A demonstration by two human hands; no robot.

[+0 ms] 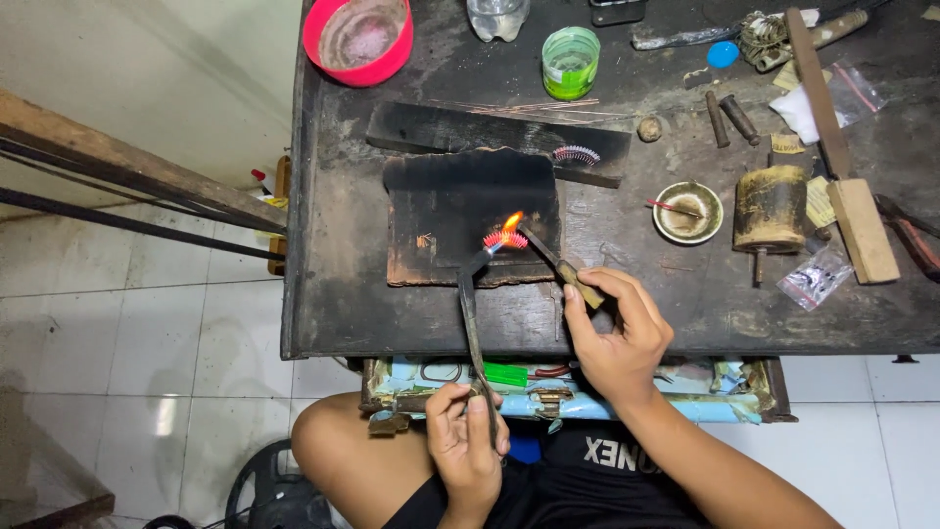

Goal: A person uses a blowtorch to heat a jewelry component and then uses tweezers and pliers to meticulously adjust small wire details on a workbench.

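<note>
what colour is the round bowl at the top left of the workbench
The bowl is bright pink-red with a greyish inside, seen best in the head view.

The clear bottle [497, 17] was cut off by the top edge; the tiny piece [424, 240] on the charred block [460, 201] was too small to tell.

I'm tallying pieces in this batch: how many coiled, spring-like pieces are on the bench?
2: one glowing red coil under the flame on the charred board, and one unheated coil on the dark plank behind it. Clutter may hide others.

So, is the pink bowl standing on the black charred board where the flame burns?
No, the pink bowl stands at the far left corner of the workbench, apart from the charred board where the flame burns.
</note>
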